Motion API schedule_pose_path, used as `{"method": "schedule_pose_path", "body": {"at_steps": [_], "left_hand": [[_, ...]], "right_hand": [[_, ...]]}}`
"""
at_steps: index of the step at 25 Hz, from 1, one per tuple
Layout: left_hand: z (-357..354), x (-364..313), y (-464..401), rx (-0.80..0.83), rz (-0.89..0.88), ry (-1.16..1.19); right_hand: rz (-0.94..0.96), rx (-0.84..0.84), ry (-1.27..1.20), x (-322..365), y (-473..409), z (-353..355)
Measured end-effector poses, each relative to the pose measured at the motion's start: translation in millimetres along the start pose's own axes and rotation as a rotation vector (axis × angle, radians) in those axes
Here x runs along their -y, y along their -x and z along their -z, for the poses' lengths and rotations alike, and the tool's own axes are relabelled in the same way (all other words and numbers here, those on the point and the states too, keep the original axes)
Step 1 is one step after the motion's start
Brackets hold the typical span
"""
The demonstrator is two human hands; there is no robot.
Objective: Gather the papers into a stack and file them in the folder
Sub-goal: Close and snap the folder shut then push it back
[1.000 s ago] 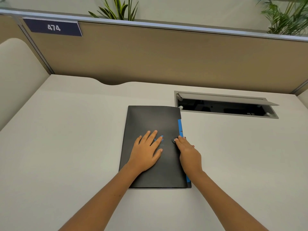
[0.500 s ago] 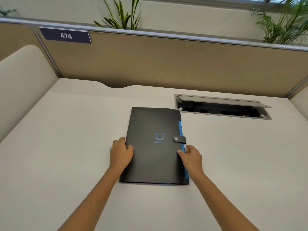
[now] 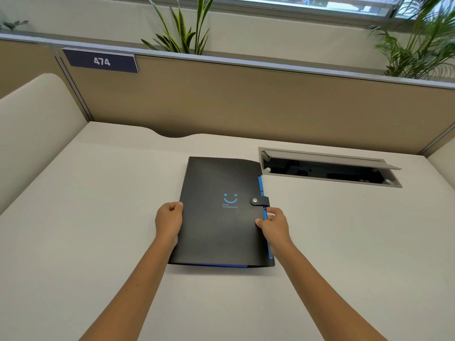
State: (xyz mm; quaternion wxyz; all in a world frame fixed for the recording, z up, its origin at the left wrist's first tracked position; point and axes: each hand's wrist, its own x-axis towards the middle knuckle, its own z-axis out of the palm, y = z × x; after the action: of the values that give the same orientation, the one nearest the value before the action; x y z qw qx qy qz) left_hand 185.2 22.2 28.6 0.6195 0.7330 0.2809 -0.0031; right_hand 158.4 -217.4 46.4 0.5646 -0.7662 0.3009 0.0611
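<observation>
Fingers (image 3: 272, 210) of the right hand (image 3: 275, 226) are curled round the right edge of the folder (image 3: 216, 232), with the thumb laid on the black cover and the other fingertips against the blue tabs (image 3: 265, 215) along that edge. The left hand (image 3: 168, 221) is closed loosely on the opposite, left edge; its thumb tip is seen touching the cover, and the remaining fingers are tucked under or beside the edge, not clearly resolved. Both forearms are extended forward from the bottom of the frame and converge slightly on the folder.

The folder is lying flat and shut on the desk (image 3: 86, 230), near its middle, long side pointing away. A snap strap (image 3: 258, 200) with a metal stud is fastened across the right edge, just beyond the right hand. A blue smile with two small hearts (image 3: 230, 198) is printed on the cover; two lines of small blue text beneath it cannot be read. A blue strip is visible along the folder's near edge. No loose papers are seen outside it.

Beyond the folder, to the right, an open cable hatch (image 3: 330, 168) is set into the desk. On the tan partition (image 3: 246, 104) behind, a dark plate (image 3: 101, 61) reads "474". Plants (image 3: 182, 33) are seen above the partition.
</observation>
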Motion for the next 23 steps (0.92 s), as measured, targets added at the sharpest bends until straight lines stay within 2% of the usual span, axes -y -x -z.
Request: {"method": "schedule_pose_path", "body": {"at_steps": [10, 12, 23], "left_hand": [[-20, -48, -64, -0.096, -0.2, -0.15], [-57, -37, -123, -0.133, -0.15, -0.228], [-72, -44, -125, -0.218, -0.336, -0.538]], "right_hand": [[0.138, -0.031, 0.147, 46, -63, -16], [0.105, -0.05, 0.216, 46, -127, -41], [0.245, -0.092, 0.372, 49, -142, -36]]}}
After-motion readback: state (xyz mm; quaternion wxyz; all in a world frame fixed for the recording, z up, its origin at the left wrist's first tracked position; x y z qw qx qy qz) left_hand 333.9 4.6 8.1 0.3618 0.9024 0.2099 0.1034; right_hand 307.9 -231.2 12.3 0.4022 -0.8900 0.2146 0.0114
